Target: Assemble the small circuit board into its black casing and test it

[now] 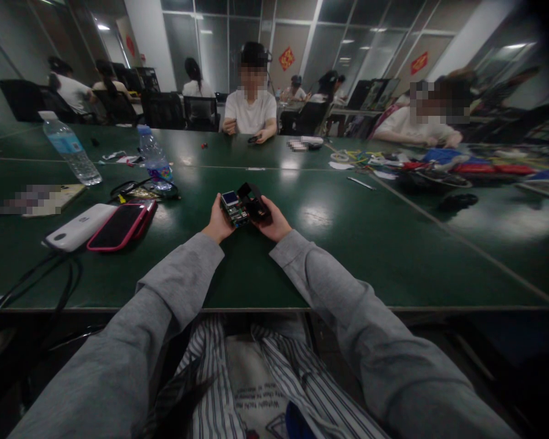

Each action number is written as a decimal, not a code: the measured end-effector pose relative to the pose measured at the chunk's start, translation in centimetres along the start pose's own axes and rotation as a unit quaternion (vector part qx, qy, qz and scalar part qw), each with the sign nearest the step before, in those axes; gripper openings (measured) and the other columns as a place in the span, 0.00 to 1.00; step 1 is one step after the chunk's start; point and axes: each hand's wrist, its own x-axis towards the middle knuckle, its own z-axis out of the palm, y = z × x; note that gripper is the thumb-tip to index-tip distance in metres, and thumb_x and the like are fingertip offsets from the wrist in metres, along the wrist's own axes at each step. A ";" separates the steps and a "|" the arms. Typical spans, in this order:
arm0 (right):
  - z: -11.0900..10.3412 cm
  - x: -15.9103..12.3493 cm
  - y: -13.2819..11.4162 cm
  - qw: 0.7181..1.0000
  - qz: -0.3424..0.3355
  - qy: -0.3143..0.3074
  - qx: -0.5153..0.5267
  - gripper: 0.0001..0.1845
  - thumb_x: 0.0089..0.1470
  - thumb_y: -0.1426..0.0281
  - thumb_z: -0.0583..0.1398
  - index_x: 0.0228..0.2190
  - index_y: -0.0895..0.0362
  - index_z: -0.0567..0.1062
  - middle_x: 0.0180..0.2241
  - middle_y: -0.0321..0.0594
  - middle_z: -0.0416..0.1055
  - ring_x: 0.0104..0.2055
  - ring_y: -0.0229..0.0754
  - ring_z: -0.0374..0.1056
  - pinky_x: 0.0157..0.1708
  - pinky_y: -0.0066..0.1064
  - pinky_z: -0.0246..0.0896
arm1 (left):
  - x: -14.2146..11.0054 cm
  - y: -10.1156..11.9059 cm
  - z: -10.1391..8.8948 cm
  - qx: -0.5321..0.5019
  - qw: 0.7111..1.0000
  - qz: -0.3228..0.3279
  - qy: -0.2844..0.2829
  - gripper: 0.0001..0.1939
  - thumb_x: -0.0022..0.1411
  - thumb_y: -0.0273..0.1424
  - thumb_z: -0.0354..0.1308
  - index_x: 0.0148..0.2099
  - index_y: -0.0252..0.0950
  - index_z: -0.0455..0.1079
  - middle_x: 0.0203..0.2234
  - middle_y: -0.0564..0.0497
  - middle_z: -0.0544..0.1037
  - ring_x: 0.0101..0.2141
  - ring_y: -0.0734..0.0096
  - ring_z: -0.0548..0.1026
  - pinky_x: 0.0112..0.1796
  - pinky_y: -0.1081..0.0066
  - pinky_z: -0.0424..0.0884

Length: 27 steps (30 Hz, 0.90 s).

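Note:
Over the middle of the green table (256, 268), my left hand (218, 222) is closed on a small circuit board with a screen (235, 208). Its little screen and green components face up. Beside it, my right hand (276, 222) grips a black plastic case (255, 202), which looks hollow and is tilted. The board and the case are close together at their edges; I cannot tell whether they touch. My fingers are partly hidden beneath both things.
To the left lie a pink-framed phone (119, 227), a white power bank (78, 227), cables and two water bottles (71, 149). A pen (360, 183) and tangled wires (361, 160) lie at the right. A person in a white shirt (251, 113) sits opposite.

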 end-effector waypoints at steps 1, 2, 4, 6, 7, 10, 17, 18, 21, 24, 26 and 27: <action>0.0 0.0 0.0 1.000 -0.001 0.000 0.000 0.09 0.59 0.61 0.61 0.38 0.51 0.78 0.32 0.34 0.79 0.34 0.40 0.73 0.34 0.32 0.70 | -0.1 0.0 0.0 0.002 1.000 0.000 0.004 0.29 0.68 0.52 0.44 0.51 0.33 0.72 0.29 0.45 0.79 0.37 0.58 0.80 0.44 0.59 0.74; 0.1 -0.1 0.0 1.000 -0.001 0.000 0.000 0.09 0.59 0.61 0.61 0.38 0.51 0.78 0.32 0.34 0.79 0.34 0.40 0.73 0.34 0.32 0.70 | -0.1 0.0 0.1 0.004 1.000 -0.001 0.007 0.29 0.68 0.52 0.44 0.51 0.33 0.72 0.29 0.45 0.79 0.37 0.58 0.80 0.43 0.59 0.74; 0.2 -0.1 0.0 1.000 -0.002 0.001 -0.003 0.09 0.59 0.60 0.61 0.37 0.51 0.77 0.32 0.34 0.79 0.34 0.40 0.73 0.34 0.32 0.70 | -0.1 0.0 0.1 0.008 1.000 -0.003 0.011 0.29 0.68 0.52 0.44 0.50 0.34 0.72 0.29 0.45 0.79 0.36 0.59 0.80 0.43 0.60 0.74; 0.2 -0.2 0.0 1.000 -0.003 0.000 -0.005 0.09 0.59 0.60 0.61 0.37 0.52 0.77 0.33 0.34 0.79 0.35 0.40 0.73 0.34 0.33 0.70 | -0.1 0.0 0.1 0.010 1.000 -0.005 0.009 0.29 0.68 0.53 0.44 0.50 0.33 0.72 0.29 0.45 0.79 0.36 0.59 0.80 0.43 0.60 0.74; 0.3 -0.2 0.0 1.000 -0.003 -0.001 -0.004 0.09 0.59 0.60 0.61 0.37 0.52 0.77 0.33 0.35 0.79 0.35 0.41 0.74 0.34 0.33 0.70 | 0.0 0.0 0.0 0.010 1.000 -0.006 0.007 0.29 0.68 0.53 0.44 0.49 0.33 0.72 0.29 0.45 0.79 0.36 0.59 0.80 0.43 0.60 0.74; 0.3 -0.3 0.0 1.000 -0.006 -0.001 -0.003 0.09 0.59 0.61 0.61 0.37 0.52 0.77 0.32 0.35 0.79 0.35 0.41 0.74 0.34 0.33 0.70 | 0.2 0.0 -0.1 0.007 1.000 -0.008 0.003 0.29 0.68 0.53 0.45 0.50 0.34 0.72 0.30 0.45 0.80 0.36 0.59 0.80 0.43 0.60 0.74; 0.2 -0.3 0.0 1.000 -0.002 -0.004 -0.015 0.11 0.61 0.59 0.60 0.37 0.53 0.77 0.34 0.35 0.79 0.36 0.39 0.74 0.33 0.31 0.69 | 0.2 0.0 0.0 0.010 1.000 -0.002 0.015 0.29 0.67 0.52 0.45 0.50 0.34 0.73 0.30 0.44 0.80 0.38 0.57 0.80 0.43 0.59 0.74; 0.2 -0.3 0.0 1.000 -0.001 -0.005 -0.013 0.11 0.61 0.60 0.59 0.37 0.53 0.77 0.34 0.36 0.79 0.36 0.39 0.74 0.33 0.30 0.69 | 0.2 0.0 0.0 0.010 1.000 -0.002 0.016 0.29 0.67 0.52 0.45 0.50 0.33 0.73 0.29 0.44 0.80 0.38 0.56 0.80 0.43 0.59 0.74; 0.1 -0.2 0.0 1.000 0.000 -0.011 -0.011 0.12 0.61 0.60 0.59 0.37 0.53 0.78 0.34 0.36 0.79 0.36 0.40 0.74 0.33 0.31 0.69 | 0.2 0.0 0.0 0.013 1.000 -0.002 0.018 0.29 0.67 0.52 0.46 0.50 0.33 0.73 0.29 0.44 0.80 0.37 0.56 0.80 0.43 0.59 0.74; -0.1 0.0 0.0 1.000 -0.007 -0.011 -0.012 0.11 0.59 0.59 0.61 0.38 0.52 0.78 0.34 0.35 0.79 0.37 0.41 0.74 0.34 0.33 0.70 | 0.3 0.0 -0.1 0.016 1.000 -0.003 0.017 0.30 0.67 0.52 0.45 0.51 0.33 0.73 0.31 0.43 0.80 0.39 0.56 0.80 0.44 0.59 0.74; -0.1 0.1 0.1 1.000 -0.010 -0.014 -0.016 0.11 0.58 0.59 0.62 0.39 0.51 0.77 0.33 0.35 0.79 0.38 0.42 0.74 0.35 0.34 0.70 | 0.3 -0.1 -0.2 0.018 1.000 -0.003 0.019 0.30 0.67 0.53 0.45 0.51 0.33 0.73 0.33 0.42 0.81 0.40 0.56 0.80 0.45 0.59 0.73; -0.2 0.1 0.1 1.000 -0.011 -0.015 -0.017 0.11 0.58 0.59 0.62 0.39 0.51 0.77 0.33 0.35 0.79 0.38 0.42 0.74 0.35 0.33 0.70 | 0.3 -0.1 -0.2 0.018 1.000 -0.002 0.019 0.30 0.67 0.53 0.46 0.52 0.33 0.72 0.33 0.42 0.81 0.40 0.56 0.80 0.45 0.58 0.73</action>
